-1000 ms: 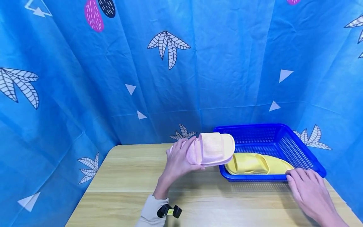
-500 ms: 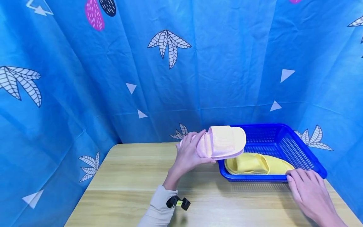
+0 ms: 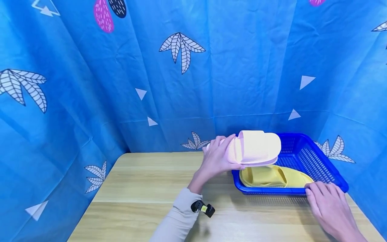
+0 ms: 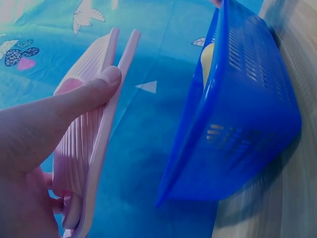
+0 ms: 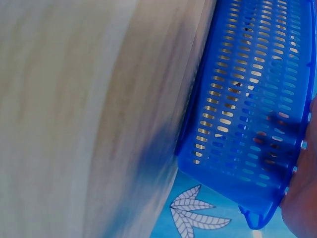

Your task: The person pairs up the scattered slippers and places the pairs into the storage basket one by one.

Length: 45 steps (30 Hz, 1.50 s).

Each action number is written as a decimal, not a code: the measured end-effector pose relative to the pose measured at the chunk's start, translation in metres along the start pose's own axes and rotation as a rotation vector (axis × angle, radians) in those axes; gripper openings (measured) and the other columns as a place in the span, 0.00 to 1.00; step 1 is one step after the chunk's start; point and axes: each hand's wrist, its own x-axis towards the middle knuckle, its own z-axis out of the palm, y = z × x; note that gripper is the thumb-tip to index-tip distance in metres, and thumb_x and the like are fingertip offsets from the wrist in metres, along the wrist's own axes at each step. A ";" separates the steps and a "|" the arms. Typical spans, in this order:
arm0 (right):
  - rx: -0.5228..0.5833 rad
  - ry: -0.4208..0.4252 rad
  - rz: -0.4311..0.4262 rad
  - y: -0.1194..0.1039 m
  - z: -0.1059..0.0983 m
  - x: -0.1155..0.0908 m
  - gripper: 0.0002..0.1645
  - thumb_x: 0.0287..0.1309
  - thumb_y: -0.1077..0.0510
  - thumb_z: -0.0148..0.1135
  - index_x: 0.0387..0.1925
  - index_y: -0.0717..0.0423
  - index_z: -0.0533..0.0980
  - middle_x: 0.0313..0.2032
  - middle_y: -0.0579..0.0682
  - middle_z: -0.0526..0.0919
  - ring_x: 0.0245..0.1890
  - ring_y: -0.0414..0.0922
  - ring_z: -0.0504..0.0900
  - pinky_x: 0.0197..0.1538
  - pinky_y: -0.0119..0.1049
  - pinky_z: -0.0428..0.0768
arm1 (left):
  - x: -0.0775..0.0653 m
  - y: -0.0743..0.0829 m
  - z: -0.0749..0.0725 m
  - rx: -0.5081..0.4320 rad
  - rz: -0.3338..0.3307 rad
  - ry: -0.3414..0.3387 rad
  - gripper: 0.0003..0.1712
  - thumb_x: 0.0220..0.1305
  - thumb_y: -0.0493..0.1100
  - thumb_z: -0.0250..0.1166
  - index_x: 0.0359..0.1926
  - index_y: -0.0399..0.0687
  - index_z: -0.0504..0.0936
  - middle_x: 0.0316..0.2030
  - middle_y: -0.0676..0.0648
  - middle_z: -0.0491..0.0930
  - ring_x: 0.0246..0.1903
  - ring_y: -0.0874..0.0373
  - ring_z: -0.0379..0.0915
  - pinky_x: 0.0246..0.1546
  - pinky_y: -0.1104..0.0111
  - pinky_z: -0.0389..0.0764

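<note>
My left hand (image 3: 216, 156) grips pink slippers (image 3: 257, 146) by one end, above the left part of a blue plastic basket (image 3: 325, 168). They have a wide ribbed strap. In the left wrist view, the thumb presses on the pink slippers (image 4: 99, 144), where two sole-like layers show side by side. Inside the basket, along its front wall, lies a yellow slipper (image 3: 297, 178), partly overlapped by the pink ones. My right hand (image 3: 329, 205) holds the basket's rim near the front right corner, fingers over the edge; those fingertips are hidden.
The basket stands at the right of a light wooden table (image 3: 145, 188). Behind and around the table hangs a blue patterned curtain (image 3: 242, 74). A black strapped device (image 3: 203, 208) sits on the left wrist, over a light sleeve (image 3: 181, 215).
My left hand has carried the pink slippers to the right and slightly up, from beside the basket to over it. My right hand has stayed at the rim.
</note>
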 end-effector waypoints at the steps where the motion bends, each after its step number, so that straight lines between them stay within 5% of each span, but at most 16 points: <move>1: -0.002 -0.003 0.003 0.000 0.000 0.000 0.09 0.74 0.59 0.52 0.44 0.60 0.76 0.43 0.62 0.80 0.49 0.64 0.71 0.61 0.63 0.56 | 0.003 0.003 0.002 0.003 0.002 -0.007 0.67 0.37 0.76 0.79 0.78 0.69 0.61 0.63 0.52 0.70 0.60 0.54 0.65 0.51 0.45 0.67; 23: -0.021 -0.037 0.026 0.003 0.003 0.003 0.09 0.73 0.58 0.53 0.44 0.61 0.76 0.42 0.61 0.79 0.47 0.63 0.70 0.60 0.64 0.56 | 0.054 0.039 0.053 0.050 -0.045 -0.175 0.67 0.36 0.84 0.72 0.78 0.74 0.59 0.65 0.56 0.70 0.58 0.56 0.67 0.48 0.52 0.68; 37: -0.009 0.009 -0.004 0.003 0.003 0.000 0.07 0.71 0.59 0.54 0.44 0.58 0.76 0.42 0.59 0.79 0.46 0.62 0.71 0.59 0.61 0.58 | 0.067 0.044 0.091 0.074 -0.123 -0.260 0.66 0.35 0.85 0.72 0.78 0.77 0.60 0.65 0.58 0.70 0.60 0.58 0.66 0.57 0.44 0.67; 45: 0.004 0.003 0.006 0.005 0.003 0.001 0.08 0.72 0.59 0.54 0.44 0.59 0.76 0.42 0.59 0.79 0.47 0.63 0.71 0.60 0.63 0.57 | 0.066 0.043 0.102 0.076 -0.122 -0.287 0.59 0.43 0.82 0.70 0.76 0.74 0.64 0.64 0.57 0.72 0.60 0.58 0.66 0.60 0.44 0.67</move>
